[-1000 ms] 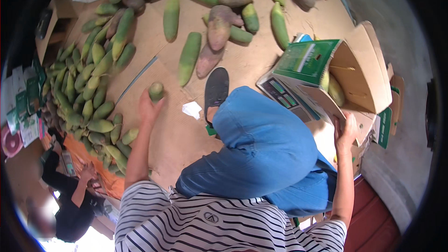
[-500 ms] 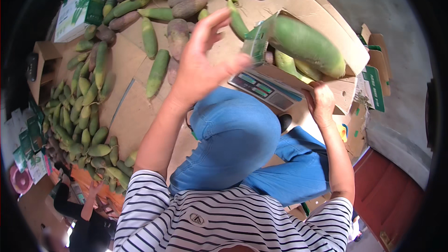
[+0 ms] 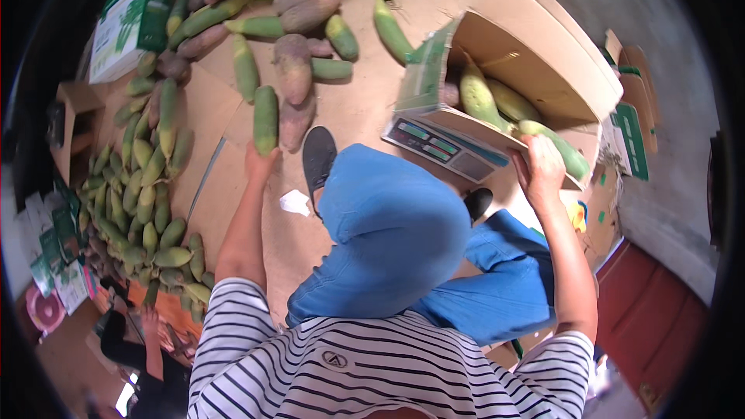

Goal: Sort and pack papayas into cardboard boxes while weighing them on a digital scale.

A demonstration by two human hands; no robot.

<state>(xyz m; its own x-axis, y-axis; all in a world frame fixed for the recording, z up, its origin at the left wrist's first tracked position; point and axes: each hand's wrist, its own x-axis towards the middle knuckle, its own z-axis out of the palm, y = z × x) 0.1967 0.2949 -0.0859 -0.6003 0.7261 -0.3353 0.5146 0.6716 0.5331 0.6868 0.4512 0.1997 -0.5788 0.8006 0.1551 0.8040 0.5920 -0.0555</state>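
Note:
My left hand (image 3: 262, 161) is closed around the near end of a green radish (image 3: 266, 118) lying on the cardboard; some of its fingers are hidden beneath it. My right hand (image 3: 542, 167) grips the near edge of an open cardboard box (image 3: 425, 81), fingers over the rim. That box rests tilted on a digital scale (image 3: 434, 146). Inside it are a yellow-green radish (image 3: 479, 95), another radish (image 3: 516, 101) behind it, and a green radish (image 3: 565, 149) beside my right hand. A purplish root (image 3: 293, 70) lies just beyond the radish at my left hand.
A big heap of green radishes (image 3: 143, 186) spreads along the left. Further radishes and purplish roots lie at the far side, near a green-and-white carton (image 3: 128, 27). A white scrap (image 3: 295, 202) lies by my shoe (image 3: 319, 157). Another person's arm (image 3: 152, 345) shows at lower left.
The large green radish that was blurred in the air above the box is no longer there; a green one now lies at the box's right end. My left hand has moved left onto another radish.

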